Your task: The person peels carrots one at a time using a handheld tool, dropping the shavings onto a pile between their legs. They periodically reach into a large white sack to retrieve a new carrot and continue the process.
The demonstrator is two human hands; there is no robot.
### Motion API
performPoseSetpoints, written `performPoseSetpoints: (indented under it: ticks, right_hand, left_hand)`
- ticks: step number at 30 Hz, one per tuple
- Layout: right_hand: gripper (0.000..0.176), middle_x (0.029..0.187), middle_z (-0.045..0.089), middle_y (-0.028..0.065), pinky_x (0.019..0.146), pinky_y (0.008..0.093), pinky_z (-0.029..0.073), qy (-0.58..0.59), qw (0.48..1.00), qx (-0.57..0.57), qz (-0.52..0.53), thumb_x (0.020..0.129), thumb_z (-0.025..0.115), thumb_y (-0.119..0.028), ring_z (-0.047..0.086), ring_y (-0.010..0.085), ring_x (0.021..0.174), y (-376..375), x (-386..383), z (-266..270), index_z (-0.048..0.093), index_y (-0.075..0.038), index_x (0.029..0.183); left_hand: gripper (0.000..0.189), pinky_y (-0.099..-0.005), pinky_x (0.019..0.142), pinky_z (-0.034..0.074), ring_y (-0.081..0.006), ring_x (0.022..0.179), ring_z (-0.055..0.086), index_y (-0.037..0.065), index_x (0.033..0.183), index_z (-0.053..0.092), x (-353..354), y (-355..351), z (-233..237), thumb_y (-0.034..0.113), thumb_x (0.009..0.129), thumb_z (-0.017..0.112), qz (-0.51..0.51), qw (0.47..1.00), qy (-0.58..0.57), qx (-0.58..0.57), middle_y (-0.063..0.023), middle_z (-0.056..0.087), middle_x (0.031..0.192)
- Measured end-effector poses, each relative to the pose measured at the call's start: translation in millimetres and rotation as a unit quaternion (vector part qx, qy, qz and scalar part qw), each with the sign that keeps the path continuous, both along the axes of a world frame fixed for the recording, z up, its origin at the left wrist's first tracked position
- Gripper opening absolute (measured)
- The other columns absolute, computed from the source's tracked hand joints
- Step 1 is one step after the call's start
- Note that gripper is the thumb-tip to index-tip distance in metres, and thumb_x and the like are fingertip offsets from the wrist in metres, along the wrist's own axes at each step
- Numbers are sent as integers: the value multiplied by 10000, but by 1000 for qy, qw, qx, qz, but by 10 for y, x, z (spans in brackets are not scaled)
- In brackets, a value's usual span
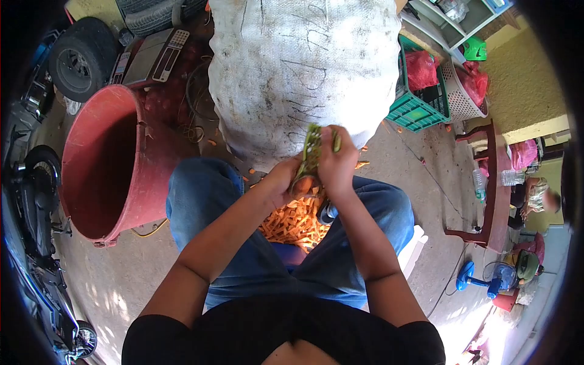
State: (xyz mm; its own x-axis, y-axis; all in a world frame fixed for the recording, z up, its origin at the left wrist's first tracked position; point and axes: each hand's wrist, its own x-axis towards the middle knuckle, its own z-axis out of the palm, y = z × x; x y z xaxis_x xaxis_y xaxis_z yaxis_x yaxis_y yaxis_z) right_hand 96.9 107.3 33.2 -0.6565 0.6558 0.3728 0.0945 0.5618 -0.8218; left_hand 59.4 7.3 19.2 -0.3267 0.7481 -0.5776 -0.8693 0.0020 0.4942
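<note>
Between my hands stands a green slotted slicer (312, 149), tilted above my lap. My right hand (339, 161) is closed in a fist round its right side, and a green part shows between the fingers. My left hand (281, 180) is closed at the lower left end, around an orange carrot (305, 185) that shows under the slicer; its fingers are partly hidden. Beneath both hands, between my knees, lies a heap of orange carrot strips (293, 226). The container under the heap is mostly hidden.
A full white sack (298, 73) stands straight ahead. To the left are a large red tub (125, 164), a scale (155, 58) and a tyre (82, 59). On the right stand a green crate (420, 112), a wooden bench (496, 194) and a blue fan (486, 280). Another person (538, 198) is far right.
</note>
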Motion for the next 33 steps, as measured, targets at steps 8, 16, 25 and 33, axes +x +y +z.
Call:
performPoseSetpoints:
  ticks: [8,16,25,33]
  right_hand:
    - [203,540,511,72,409,261,348,88,971,-39,-220,809,491,-145,440,110,454,1032,-63,-97,554,35,740]
    - [166,598,530,170,515,315,414,9,999,-34,28,797,501,-138,523,210,519,-10,17,7,520,26,814]
    - [202,538,526,148,445,306,373,26,985,17,-170,797,493,-158,464,182,440,818,-212,-256,547,36,783]
    - [238,577,502,41,460,251,345,40,981,-186,-48,818,482,-190,415,91,499,340,-78,-70,549,37,795]
  left_hand:
    - [376,-258,530,466,-145,680,535,60,1002,441,21,-28,-40,350,890,229,-110,994,7,14,-59,510,741]
    - [365,-277,492,471,-157,664,549,38,946,465,-1,5,-161,322,887,242,23,999,-15,25,-63,534,770]
    - [416,-288,537,470,-170,697,533,38,953,441,41,-88,-126,398,875,248,-164,983,3,81,-69,520,778]
    - [413,-285,564,453,-171,685,526,45,960,448,-108,-64,-475,401,872,257,-103,943,-172,265,-83,521,819]
